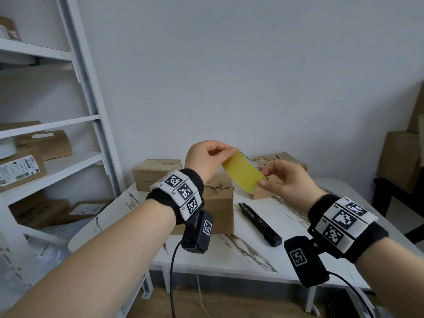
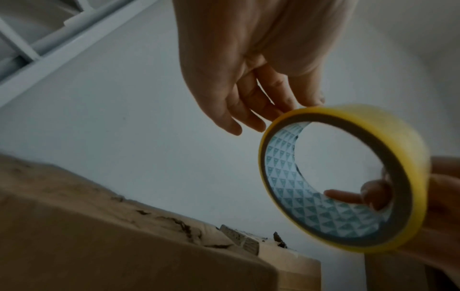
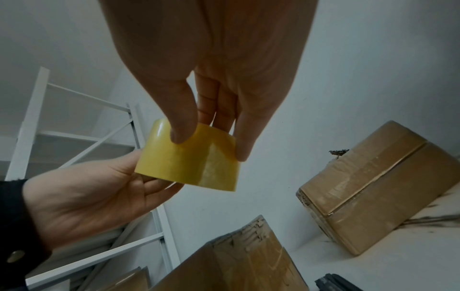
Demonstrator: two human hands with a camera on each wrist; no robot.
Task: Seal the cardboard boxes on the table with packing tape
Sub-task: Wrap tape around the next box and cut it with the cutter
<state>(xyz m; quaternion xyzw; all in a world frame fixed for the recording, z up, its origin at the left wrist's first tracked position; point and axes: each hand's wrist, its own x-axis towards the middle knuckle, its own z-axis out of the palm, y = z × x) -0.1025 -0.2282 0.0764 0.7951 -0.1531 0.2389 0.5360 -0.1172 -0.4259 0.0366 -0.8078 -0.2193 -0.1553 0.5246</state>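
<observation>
Both hands hold a yellow packing tape roll (image 1: 243, 173) in the air above the table. My left hand (image 1: 226, 153) pinches the roll's upper left edge. My right hand (image 1: 263, 178) grips its lower right side, with the thumb (image 3: 183, 126) on the outer face of the tape roll (image 3: 189, 159) and fingertips (image 2: 348, 195) inside the patterned core of the tape roll (image 2: 408, 177). Three cardboard boxes stand below: a centre box (image 1: 218, 198), a back left box (image 1: 157, 173) and a back right box (image 1: 278, 159). The centre box's top looks torn.
A black box cutter (image 1: 259, 223) lies on the white marble table (image 1: 229, 253) in front of the boxes. A white metal shelf (image 1: 57, 125) with parcels stands at the left. More cardboard boxes (image 1: 400, 157) are stacked at the right.
</observation>
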